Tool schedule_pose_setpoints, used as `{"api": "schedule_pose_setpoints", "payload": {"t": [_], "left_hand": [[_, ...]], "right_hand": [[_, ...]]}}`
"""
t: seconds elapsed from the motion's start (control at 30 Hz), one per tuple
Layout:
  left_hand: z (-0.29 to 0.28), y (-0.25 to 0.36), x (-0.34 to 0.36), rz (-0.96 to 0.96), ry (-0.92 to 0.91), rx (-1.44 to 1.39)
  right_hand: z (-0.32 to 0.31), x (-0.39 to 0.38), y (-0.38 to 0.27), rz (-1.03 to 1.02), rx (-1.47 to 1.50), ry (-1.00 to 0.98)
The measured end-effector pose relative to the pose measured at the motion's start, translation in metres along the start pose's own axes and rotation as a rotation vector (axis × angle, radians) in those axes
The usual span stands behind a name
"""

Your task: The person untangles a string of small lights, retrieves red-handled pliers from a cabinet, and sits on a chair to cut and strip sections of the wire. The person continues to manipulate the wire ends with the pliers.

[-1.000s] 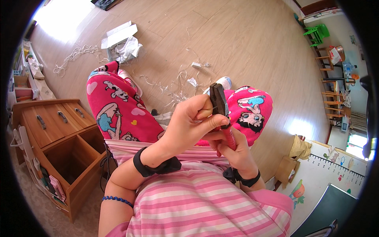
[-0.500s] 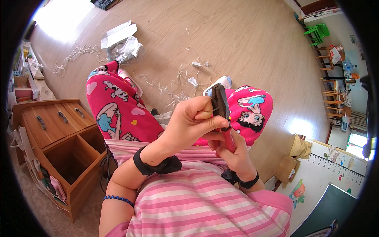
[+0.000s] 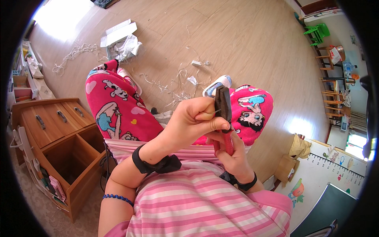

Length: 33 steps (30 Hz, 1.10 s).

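Note:
My right hand (image 3: pixel 233 154) is wrapped round the red handles of a pair of pliers (image 3: pixel 224 106), whose dark metal jaws point away from me. Close against the jaws is my left hand (image 3: pixel 197 116), fingers curled in and thumb reaching to the pliers. A short bit of thin wire (image 3: pixel 217 111) shows between the left fingers and the jaws; the rest of it is hidden in the fist. Both hands are above my lap, between my knees in pink patterned trousers.
White cords (image 3: pixel 173 89) lie tangled on the wooden floor by my feet, with a small white block (image 3: pixel 196 63) among them. Farther off lies an open white box (image 3: pixel 117 34) with a plastic bag (image 3: pixel 128 47). A wooden cabinet (image 3: pixel 53 120) stands at my left.
The pliers have turned slightly and shifted a little to the right, with my right hand. My left hand stays almost in place beside the jaws.

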<state>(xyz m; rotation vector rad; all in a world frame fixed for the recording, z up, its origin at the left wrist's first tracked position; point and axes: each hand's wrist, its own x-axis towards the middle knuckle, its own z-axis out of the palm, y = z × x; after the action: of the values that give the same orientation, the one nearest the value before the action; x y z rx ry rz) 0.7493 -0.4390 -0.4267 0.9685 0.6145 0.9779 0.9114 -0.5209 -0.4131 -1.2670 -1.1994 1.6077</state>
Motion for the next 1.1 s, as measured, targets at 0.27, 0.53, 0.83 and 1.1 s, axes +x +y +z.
{"api": "schedule_pose_setpoints", "payload": {"t": [0.27, 0.53, 0.83, 1.1], "left_hand": [[-0.002, 0.017, 0.002, 0.078, 0.017, 0.427], [-0.001, 0.03, -0.001, 0.269, 0.006, 0.759], [0.001, 0.018, -0.009, 0.046, -0.011, 0.258], [-0.006, 0.004, -0.007, 0.002, -0.12, -0.031]], "right_hand": [[-0.006, 0.005, -0.009, 0.008, -0.079, 0.004], [-0.013, 0.011, -0.012, -0.12, -0.188, 0.023], [-0.02, 0.007, -0.015, -0.016, 0.062, -0.117], [-0.024, 0.007, -0.021, 0.168, 0.12, -0.198]]}}
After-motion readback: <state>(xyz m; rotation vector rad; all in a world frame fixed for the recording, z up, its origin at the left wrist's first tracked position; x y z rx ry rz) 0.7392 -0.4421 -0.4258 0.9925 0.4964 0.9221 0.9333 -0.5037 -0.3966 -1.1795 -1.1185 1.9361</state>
